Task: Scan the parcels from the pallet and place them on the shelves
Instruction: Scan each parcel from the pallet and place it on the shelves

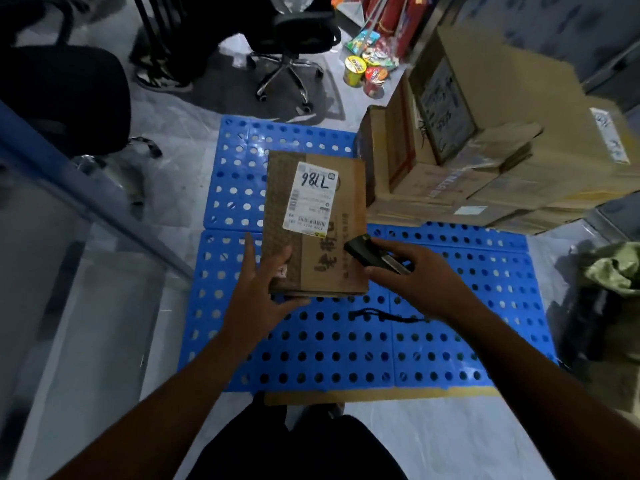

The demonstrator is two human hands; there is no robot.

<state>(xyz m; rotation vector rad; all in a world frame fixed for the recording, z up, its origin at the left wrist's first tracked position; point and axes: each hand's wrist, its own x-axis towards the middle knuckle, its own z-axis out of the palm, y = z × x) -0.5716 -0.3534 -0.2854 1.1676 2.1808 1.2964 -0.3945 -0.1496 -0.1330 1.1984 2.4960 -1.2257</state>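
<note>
A flat brown cardboard parcel (322, 237) with a white shipping label (311, 199) lies on the blue perforated pallet (346, 348). My left hand (258, 289) holds the parcel's near left corner, thumb on top and fingers spread beside it. My right hand (412, 271) grips a black handheld scanner (374, 254) whose tip points at the parcel's right side, below the label. A black wrist strap (384, 315) hangs from the scanner over the pallet.
A pile of cardboard boxes (485, 150) fills the pallet's far right. A blue shelf frame (69, 181) stands at left. Office chairs (291, 39), instant-noodle cups (363, 74), a person's legs behind, and a green sack (613, 268) at right.
</note>
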